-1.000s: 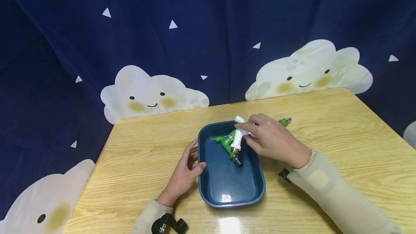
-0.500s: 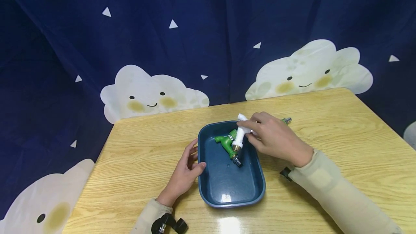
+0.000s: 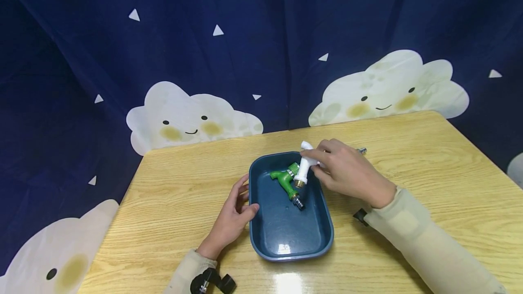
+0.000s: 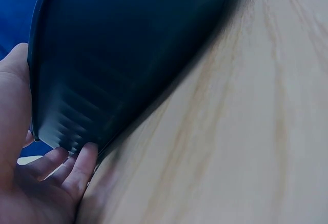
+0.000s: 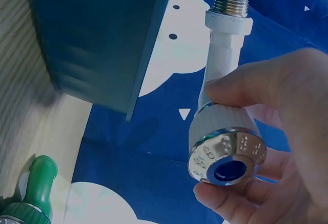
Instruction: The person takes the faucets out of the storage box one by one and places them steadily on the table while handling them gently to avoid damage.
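Note:
In the head view a white tap (image 3: 305, 167) is pinched between the thumb and fingers of my right hand (image 3: 347, 169), over the far right part of a dark blue plastic tub (image 3: 292, 257). Its brass threaded end points down toward me; the right wrist view shows its ribbed handle with a shiny ring (image 5: 225, 155) in my grasp. Inside the tub lies a green tap (image 3: 284, 183) with a metal nozzle. My left hand (image 3: 230, 217) holds the tub's left side, thumb at the rim and fingers against the outer wall (image 4: 102, 80).
Another green tap (image 5: 38, 185) lies on the wooden table (image 3: 184, 185), right of the tub; my right hand mostly hides it in the head view. A dark blue curtain (image 3: 265, 49) with clouds hangs behind the table.
My right hand has moved slightly up and to the right with the white tap, uncovering more of the green tap in the tub. The left hand and tub have not moved.

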